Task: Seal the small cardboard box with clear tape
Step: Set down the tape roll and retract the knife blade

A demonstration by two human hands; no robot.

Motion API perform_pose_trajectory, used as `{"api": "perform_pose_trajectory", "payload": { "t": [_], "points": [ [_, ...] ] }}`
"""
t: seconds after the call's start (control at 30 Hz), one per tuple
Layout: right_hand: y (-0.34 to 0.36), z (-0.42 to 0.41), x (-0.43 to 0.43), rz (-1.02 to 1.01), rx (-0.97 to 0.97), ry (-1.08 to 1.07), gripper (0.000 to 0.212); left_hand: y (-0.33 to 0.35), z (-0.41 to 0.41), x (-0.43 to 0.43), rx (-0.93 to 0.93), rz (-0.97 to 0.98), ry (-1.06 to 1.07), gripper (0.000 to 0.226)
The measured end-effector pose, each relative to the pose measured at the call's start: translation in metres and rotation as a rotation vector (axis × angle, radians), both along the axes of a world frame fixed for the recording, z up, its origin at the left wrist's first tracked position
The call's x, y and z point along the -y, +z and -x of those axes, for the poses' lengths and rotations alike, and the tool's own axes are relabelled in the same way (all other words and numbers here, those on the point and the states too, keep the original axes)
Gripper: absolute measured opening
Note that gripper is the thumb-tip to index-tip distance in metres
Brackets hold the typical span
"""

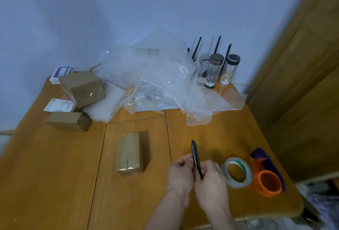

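A small cardboard box [130, 153] lies on the wooden table [55, 184] near the middle, with clear tape shining over its top and front edge. To its right, my left hand [180, 174] and my right hand [211, 182] both grip a slim black utility knife [196, 158], which points up and away from me. A roll of clear tape [236, 172] lies flat just right of my right hand. Neither hand touches the box.
An orange and purple tape dispenser [266, 176] sits by the table's right edge. A heap of bubble wrap [156, 79] fills the back. Other cardboard boxes [83, 89] stand at the back left, two glass bottles [213, 70] at the back right.
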State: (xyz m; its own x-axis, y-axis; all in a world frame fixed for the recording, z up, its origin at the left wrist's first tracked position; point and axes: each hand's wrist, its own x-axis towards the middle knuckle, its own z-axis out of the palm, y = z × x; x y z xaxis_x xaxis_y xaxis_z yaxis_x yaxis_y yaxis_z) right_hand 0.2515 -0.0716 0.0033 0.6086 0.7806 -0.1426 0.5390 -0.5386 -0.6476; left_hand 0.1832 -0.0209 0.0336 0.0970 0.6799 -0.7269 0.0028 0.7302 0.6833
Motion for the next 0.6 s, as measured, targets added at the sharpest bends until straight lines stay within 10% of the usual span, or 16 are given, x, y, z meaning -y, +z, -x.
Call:
{"api": "perform_pose_trajectory", "payload": {
  "t": [0.6],
  "points": [
    [-0.119,-0.021,0.014,0.213,0.113,-0.001,0.017,-0.081,-0.015,0.029,-0.179,-0.056,-0.399,0.041]
  ]
}}
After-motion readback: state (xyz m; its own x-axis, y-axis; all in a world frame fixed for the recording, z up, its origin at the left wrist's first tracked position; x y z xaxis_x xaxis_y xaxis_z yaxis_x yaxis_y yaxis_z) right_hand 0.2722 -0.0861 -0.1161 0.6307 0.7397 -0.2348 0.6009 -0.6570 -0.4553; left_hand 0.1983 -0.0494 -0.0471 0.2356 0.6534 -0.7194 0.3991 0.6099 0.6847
